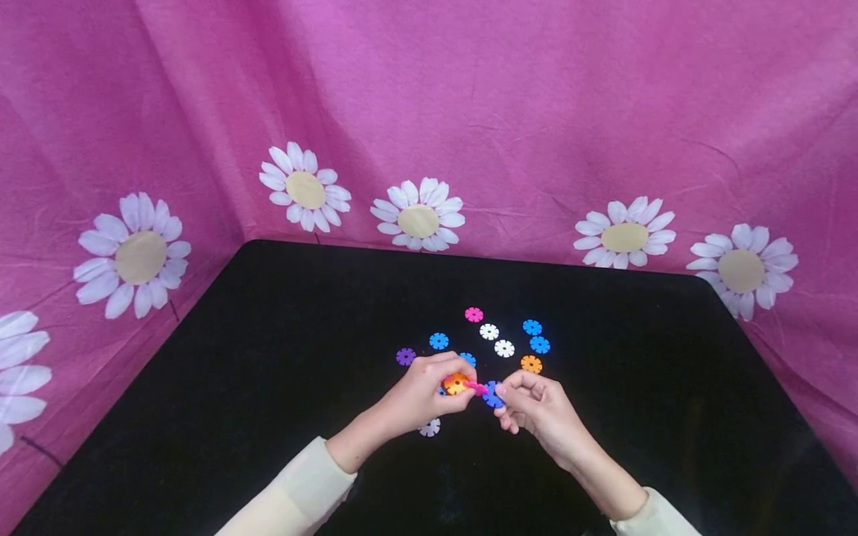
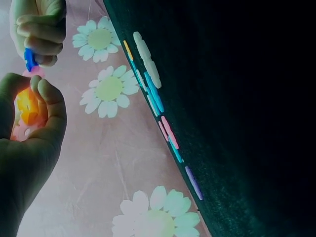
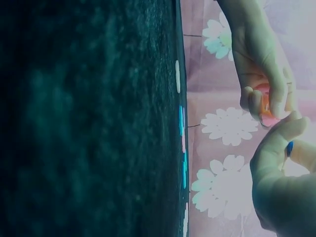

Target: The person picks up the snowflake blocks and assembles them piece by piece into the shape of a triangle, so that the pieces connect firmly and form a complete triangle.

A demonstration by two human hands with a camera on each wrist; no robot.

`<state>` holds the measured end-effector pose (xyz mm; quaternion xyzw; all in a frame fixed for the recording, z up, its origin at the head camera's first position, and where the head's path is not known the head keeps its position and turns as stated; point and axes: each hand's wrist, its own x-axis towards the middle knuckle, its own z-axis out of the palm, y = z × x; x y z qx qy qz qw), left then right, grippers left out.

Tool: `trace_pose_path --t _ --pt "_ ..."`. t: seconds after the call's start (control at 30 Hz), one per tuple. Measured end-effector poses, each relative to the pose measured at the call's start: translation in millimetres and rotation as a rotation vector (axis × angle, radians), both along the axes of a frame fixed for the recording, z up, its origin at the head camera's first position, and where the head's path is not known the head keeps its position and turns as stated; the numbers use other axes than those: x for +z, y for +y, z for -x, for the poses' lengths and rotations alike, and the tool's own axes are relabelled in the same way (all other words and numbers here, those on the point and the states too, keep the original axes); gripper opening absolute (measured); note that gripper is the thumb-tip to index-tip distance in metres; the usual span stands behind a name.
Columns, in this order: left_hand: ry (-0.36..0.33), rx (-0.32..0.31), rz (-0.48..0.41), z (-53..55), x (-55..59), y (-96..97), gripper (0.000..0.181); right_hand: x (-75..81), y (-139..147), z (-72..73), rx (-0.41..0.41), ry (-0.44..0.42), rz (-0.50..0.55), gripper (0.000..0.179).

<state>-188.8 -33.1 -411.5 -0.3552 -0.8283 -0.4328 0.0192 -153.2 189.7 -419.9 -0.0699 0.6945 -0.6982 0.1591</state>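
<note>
Above the black table, my left hand (image 1: 418,394) pinches an orange notched plastic disc (image 1: 456,384) between thumb and fingers. A pink disc (image 1: 479,388) joins it on the right, seen nearly edge-on. My right hand (image 1: 546,413) pinches a dark blue notched disc (image 1: 492,395), which touches the pink one; whether their slots are locked together I cannot tell. In the left wrist view more pink (image 2: 22,132) shows below the orange disc, inside the left hand. Fingers hide most of the blue disc (image 3: 290,148) in the right wrist view.
Loose notched discs lie on the black table (image 1: 302,357) beyond the hands: a purple disc (image 1: 405,356), a pink disc (image 1: 474,314), white discs (image 1: 504,348), several blue discs (image 1: 532,327) and an orange disc (image 1: 531,364). Another white disc (image 1: 430,427) lies below the left hand. Pink flowered cloth (image 1: 509,112) surrounds the table.
</note>
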Motion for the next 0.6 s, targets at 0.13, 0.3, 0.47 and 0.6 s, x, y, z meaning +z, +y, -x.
trace_pose_path --t 0.13,0.3,0.47,0.6 --pt "0.026 0.020 -0.028 -0.7 -1.3 1.1 0.011 -0.1 -4 -1.9 -0.034 0.021 0.029 0.010" --pt "0.065 0.043 -0.051 -2.0 -1.3 2.4 0.011 1.5 -8 -3.6 -0.077 0.035 0.047 0.008" --pt "0.081 0.052 -0.044 -4.2 1.2 3.8 0.011 2.6 -11 -4.6 -0.095 0.043 0.055 0.007" --pt "0.077 0.056 -0.042 -4.7 2.8 3.4 0.012 2.3 -11 -4.4 -0.088 0.047 0.060 0.006"
